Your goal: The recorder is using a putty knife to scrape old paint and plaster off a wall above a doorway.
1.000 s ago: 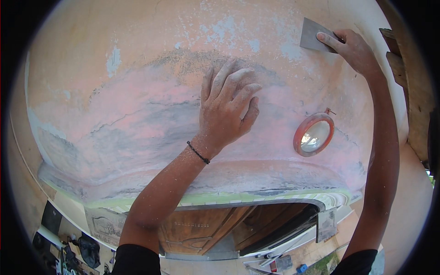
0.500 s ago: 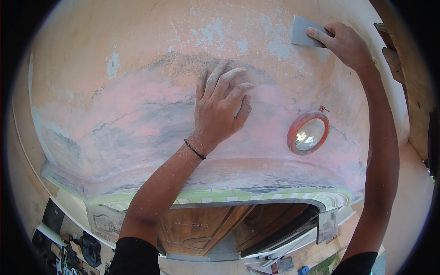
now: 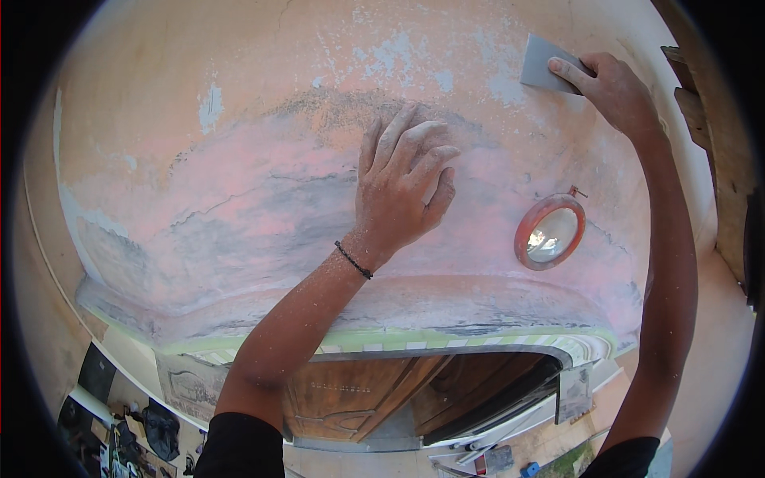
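Observation:
A peeling plaster wall (image 3: 263,64) fills most of the view, pale orange above and pink and grey lower down. My left hand (image 3: 402,187) lies against its middle, fingers spread and dusty, with nothing held. At the upper right my right hand (image 3: 617,92) grips a flat grey scraper (image 3: 542,65), thumb on its face. The scraper's blade is at the wall, just right of some flaked bluish-white patches (image 3: 502,88). Whether its edge touches the wall cannot be made out.
A round red-rimmed lamp (image 3: 550,231) juts from the wall between my arms. Below runs a moulded ledge (image 3: 382,341) over a wooden door (image 3: 343,398). Dark wooden beams (image 3: 693,111) stand at the right. Bags and tools (image 3: 159,426) lie on the floor at lower left.
The whole view has shifted slightly, so wall and hands appear farther right. My right hand and the scraper sit a little lower against the wall. My left hand keeps its place.

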A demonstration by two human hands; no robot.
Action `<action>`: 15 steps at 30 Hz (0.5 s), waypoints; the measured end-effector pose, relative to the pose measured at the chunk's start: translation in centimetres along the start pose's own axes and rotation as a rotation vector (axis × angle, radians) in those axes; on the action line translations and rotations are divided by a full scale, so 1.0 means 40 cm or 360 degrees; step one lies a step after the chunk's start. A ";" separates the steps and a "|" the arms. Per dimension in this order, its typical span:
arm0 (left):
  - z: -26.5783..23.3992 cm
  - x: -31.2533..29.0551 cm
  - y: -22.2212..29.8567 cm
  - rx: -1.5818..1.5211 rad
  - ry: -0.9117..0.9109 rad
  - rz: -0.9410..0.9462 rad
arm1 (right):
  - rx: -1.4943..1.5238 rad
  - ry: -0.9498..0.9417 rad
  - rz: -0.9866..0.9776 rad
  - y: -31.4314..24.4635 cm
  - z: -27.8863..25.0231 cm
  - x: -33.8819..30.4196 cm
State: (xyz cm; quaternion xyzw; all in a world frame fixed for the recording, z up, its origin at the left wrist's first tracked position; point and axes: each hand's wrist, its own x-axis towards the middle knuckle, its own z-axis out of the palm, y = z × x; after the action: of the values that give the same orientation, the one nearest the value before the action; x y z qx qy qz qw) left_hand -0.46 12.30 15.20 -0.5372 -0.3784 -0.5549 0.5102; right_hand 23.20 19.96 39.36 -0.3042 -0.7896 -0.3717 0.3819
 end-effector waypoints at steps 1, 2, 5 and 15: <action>0.006 0.001 0.007 0.0003 -0.0006 0.0006 | 0.0013 0.0153 -0.0114 -0.065 0.003 0.019; 0.003 -0.001 0.004 -0.0002 -0.0006 0.0005 | 0.0034 0.0308 -0.0227 -0.138 0.009 0.040; 0.004 -0.007 -0.017 -0.0038 -0.0003 0.0008 | 0.0045 0.0132 -0.0279 -0.287 -0.028 0.074; -0.010 -0.004 -0.006 -0.0036 0.0034 -0.0017 | -0.0038 -0.0082 0.0100 -0.155 -0.017 -0.030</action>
State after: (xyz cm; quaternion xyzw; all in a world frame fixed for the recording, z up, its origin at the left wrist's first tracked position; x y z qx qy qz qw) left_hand -0.79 12.01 15.00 -0.5349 -0.3695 -0.5677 0.5051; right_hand 19.35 15.85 36.46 -0.3427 -0.7847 -0.3611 0.3692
